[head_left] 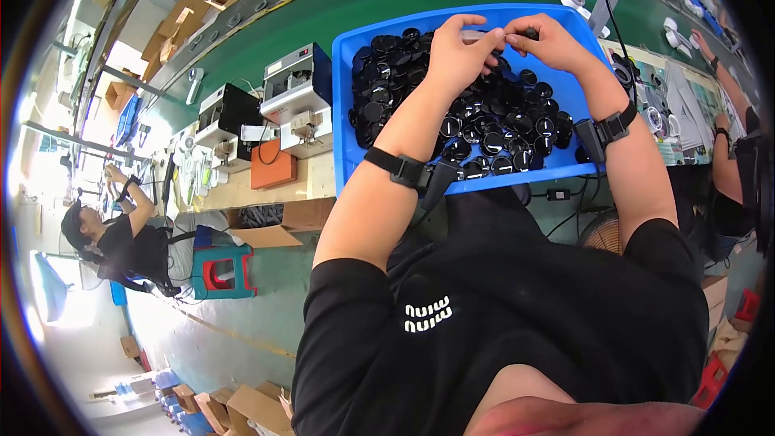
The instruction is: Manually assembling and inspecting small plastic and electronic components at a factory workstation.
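Over a blue bin (pixel 342 105): left hand (pixel 457 56) and right hand (pixel 559 44), fingertips together

Left hand: one, raised above the far half of the bin. Its thumb and fingers were drawn narrow about a small pale piece (pixel 473 35), which lay along the grip; its exact form was too small to tell.

Right hand: one, just beside the left. Thumb and forefinger were nearly closed, their tips meeting the left thumb tip. A dark piece (pixel 530 33) showed at the curled fingers; whether they gripped it could not be told.

Bin contents: black discs (pixel 494 143), many, glossy, heaped loosely beneath both hands, several bearing a short white mark. The heap lay thickest toward the left; blue wall showed at the right.

Forearm straps: two, black, each with a dark block attached; one on the left forearm (pixel 400 168), one on the right (pixel 613 126).

Left of the bin: two boxy machines, the nearer grey and white (pixel 295 85), the farther black-sided (pixel 228 117), with an orange box (pixel 273 165) by their bases on a pale worktop (pixel 305 184). Below its edge stood an open carton (pixel 291 224).

Beyond the bin: a green belt (pixel 299 20).

Far left: a co-worker (pixel 141 238) in black, near a teal and red stool (pixel 234 272).
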`<state>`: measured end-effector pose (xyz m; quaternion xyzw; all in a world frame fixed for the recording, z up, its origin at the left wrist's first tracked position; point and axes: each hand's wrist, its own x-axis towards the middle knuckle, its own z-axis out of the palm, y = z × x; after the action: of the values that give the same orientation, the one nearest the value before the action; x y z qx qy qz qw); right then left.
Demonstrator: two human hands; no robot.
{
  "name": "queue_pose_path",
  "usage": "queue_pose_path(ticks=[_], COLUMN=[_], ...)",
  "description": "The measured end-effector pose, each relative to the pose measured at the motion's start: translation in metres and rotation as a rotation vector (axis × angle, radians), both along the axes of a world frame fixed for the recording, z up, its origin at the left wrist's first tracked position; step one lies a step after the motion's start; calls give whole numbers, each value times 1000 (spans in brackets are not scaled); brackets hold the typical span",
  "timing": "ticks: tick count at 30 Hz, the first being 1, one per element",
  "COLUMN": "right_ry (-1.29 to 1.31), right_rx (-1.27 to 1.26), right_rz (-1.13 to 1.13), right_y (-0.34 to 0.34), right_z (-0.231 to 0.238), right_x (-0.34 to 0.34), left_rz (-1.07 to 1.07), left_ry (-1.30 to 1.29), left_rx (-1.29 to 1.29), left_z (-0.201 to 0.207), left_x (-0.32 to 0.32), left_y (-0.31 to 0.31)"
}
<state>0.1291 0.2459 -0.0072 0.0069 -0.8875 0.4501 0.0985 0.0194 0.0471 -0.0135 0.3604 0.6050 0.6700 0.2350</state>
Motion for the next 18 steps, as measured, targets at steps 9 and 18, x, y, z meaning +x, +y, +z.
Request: queue_pose_path(ticks=[9,18], right_ry=[-340,-306], right_rx=[715,723], right_rz=[-448,-529], right_y=[98,47], right_z=[-51,-24], right_x=[9,-10], left_rz=[290,114], left_ry=[609,720], left_rx=[-184,-217], left_z=[-5,-7], left_x=[-11,9], left_y=[-7,-18])
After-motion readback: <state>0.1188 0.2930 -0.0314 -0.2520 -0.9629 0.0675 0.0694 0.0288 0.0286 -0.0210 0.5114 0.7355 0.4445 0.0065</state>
